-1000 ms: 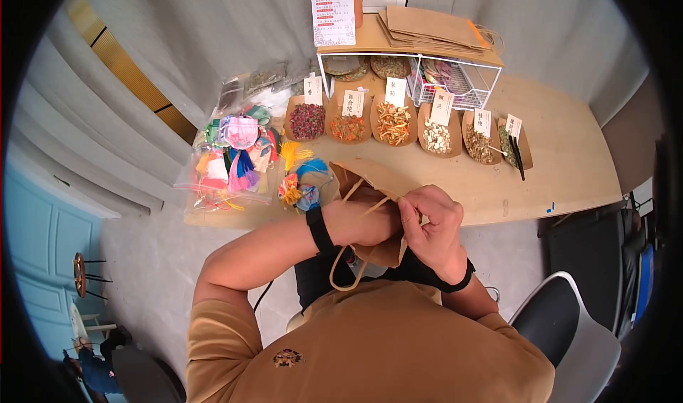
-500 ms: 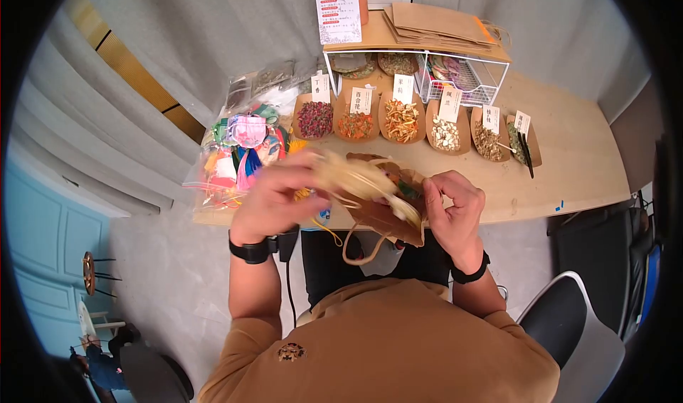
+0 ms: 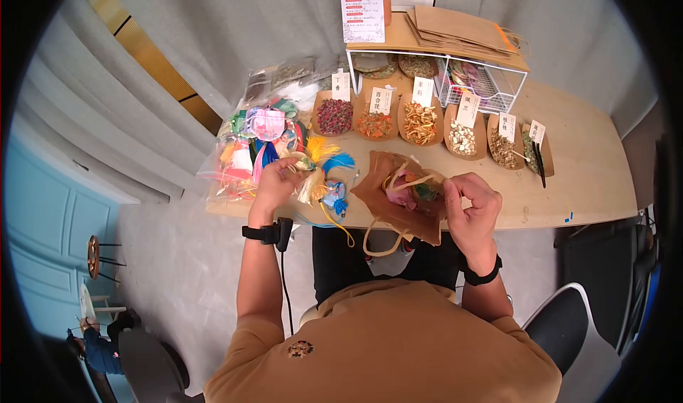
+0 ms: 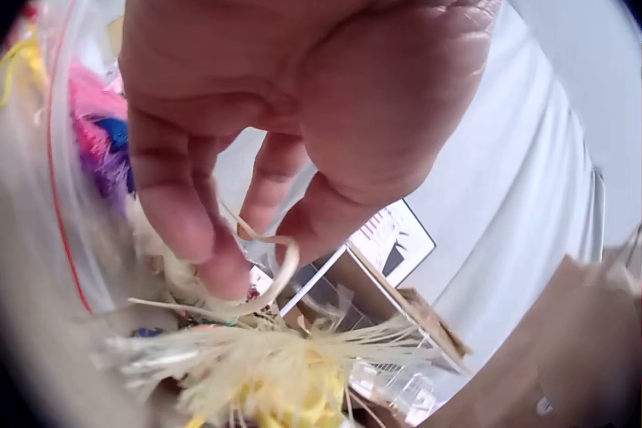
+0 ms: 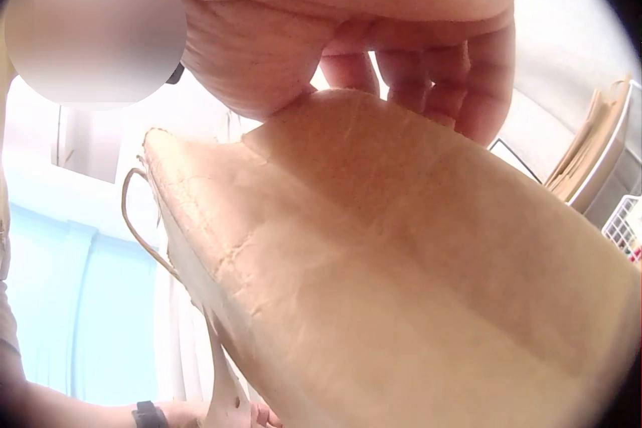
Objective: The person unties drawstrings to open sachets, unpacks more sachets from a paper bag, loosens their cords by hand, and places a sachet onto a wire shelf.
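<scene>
My left hand (image 3: 279, 182) pinches a sachet (image 3: 304, 163) with a pale cream tassel (image 3: 311, 188), low over the table beside a yellow tassel (image 3: 321, 148). In the left wrist view a thin cream cord (image 4: 292, 265) loops by my curled fingertips, and the tassel's strands (image 4: 241, 353) spread below. My right hand (image 3: 473, 207) grips the right rim of a brown paper bag (image 3: 380, 211), thumb on one side and fingers on the other. The bag gapes at the table's front edge, its handles loose. Pink and green sachets (image 3: 402, 197) show inside it.
A plastic bag of colourful tasselled sachets (image 3: 263, 129) lies at the left, a blue sachet (image 3: 334, 197) nearer. Behind, labelled paper trays of dried herbs (image 3: 420, 122) stand in a row, tongs (image 3: 538, 162) on the rightmost. Flat paper bags (image 3: 462, 29) top a white-framed shelf (image 3: 435, 51).
My left hand came out of the paper bag with the cream-tasselled sachet and moved left to the other sachets on the table. My right hand kept its grip on the bag's rim.
</scene>
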The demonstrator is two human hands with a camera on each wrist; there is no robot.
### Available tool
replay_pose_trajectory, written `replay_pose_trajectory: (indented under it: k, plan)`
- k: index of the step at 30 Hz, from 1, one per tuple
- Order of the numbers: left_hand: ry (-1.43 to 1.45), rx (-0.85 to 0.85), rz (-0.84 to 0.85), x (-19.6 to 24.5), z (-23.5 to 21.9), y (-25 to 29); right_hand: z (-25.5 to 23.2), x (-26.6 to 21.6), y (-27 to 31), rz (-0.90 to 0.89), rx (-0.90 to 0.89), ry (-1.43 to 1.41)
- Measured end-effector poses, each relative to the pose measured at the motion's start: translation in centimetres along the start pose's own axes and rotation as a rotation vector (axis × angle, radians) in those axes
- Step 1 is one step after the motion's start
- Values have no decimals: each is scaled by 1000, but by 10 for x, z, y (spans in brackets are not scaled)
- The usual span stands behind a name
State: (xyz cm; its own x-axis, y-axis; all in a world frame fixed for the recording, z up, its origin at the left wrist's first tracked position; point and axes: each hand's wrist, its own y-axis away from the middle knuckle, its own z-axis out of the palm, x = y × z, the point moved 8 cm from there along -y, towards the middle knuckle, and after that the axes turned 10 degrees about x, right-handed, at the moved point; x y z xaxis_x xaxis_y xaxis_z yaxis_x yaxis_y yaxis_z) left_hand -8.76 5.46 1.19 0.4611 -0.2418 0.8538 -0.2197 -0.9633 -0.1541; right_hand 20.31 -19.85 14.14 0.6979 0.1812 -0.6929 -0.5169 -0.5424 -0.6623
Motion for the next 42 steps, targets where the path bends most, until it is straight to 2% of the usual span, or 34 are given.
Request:
replay_pose_trajectory:
  k: [1, 2, 3, 5, 6, 8, 10, 12, 13, 15, 16, 18, 22, 24, 27, 28, 42]
  plan:
    - [-311, 81, 196, 16, -4, 2, 0, 0, 0, 0, 1, 6]
    - [-442, 164, 347, 36, -8, 6, -1, 0, 0, 4, 3, -7]
    - [-435, 158, 347, 52, -8, 12, -1, 0, 0, 8, 7, -19]
    - [-457, 385, 442, 104, -21, 31, -1, 0, -1, 5, 8, -17]
    - [-247, 423, 577, 131, -23, 41, -1, 0, -1, 3, 10, -23]
    - [-8, 202, 919, 187, -10, 75, -1, 0, 0, 0, 10, -9]
    - [167, -206, 1124, 226, 18, 110, 2, 0, 0, -12, -1, -14]
    - [45, -536, 1091, 243, 55, 131, 4, -2, 2, -6, -9, -13]
    - [39, -526, 1087, 246, 62, 132, 5, -3, 2, -1, -8, -13]
    - [-396, -869, 820, 208, 107, 129, 6, -7, 5, -11, -24, -2]
    - [-401, -857, 819, 200, 121, 125, 7, -9, 6, -17, -34, 17]
    - [-439, -814, 1026, 183, 151, 124, 8, -14, 9, -51, -42, 4]
    - [-558, -832, 1027, 158, 189, 121, 8, -18, 13, -51, -56, 1]
    - [-279, -752, 1068, 167, 185, 124, 6, -19, 15, -31, -62, -16]
    - [-332, -674, 989, 179, 173, 117, 7, -19, 18, -3, -80, -51]
    - [-312, -533, 1182, 184, 166, 121, 9, -19, 20, 4, -103, -68]
    - [-351, -527, 1122, 181, 173, 126, 18, -28, 27, -92, -130, -55]
